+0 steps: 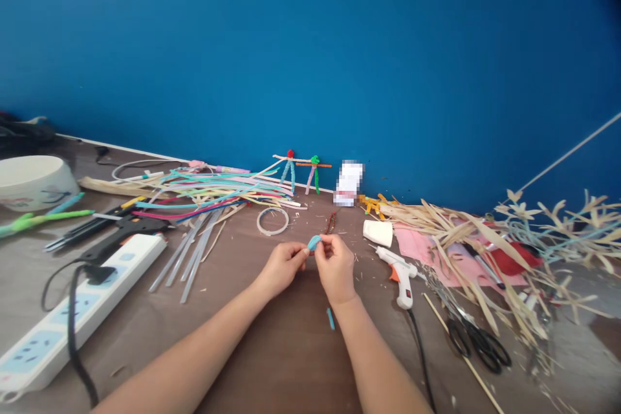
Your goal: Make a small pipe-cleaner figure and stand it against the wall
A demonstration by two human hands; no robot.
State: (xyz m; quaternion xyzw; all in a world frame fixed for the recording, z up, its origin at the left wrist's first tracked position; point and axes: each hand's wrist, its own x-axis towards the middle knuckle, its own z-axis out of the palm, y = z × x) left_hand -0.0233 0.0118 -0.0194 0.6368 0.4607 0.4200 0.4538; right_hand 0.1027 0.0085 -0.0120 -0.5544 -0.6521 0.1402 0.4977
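Observation:
My left hand [284, 268] and my right hand [336, 266] meet above the brown tabletop [291, 362], their fingertips pinching a short blue pipe cleaner [314, 243] from both sides. A tiny blue pipe cleaner piece [330, 318] lies below my right hand. Just beyond my hands are a twisted brown pipe cleaner [330, 223] and a pale wire ring [272, 221]. Two pipe cleaner figures [301, 171] stand against the blue wall [310, 52].
Left of my hands lie glue sticks [189, 252], coloured strips [218, 194], a black glue gun [121, 233] and a white power strip [72, 314]. On the right are a white glue gun [400, 275], black-handled scissors [478, 343], a paper cup [377, 233] and dried leaf strips [460, 239].

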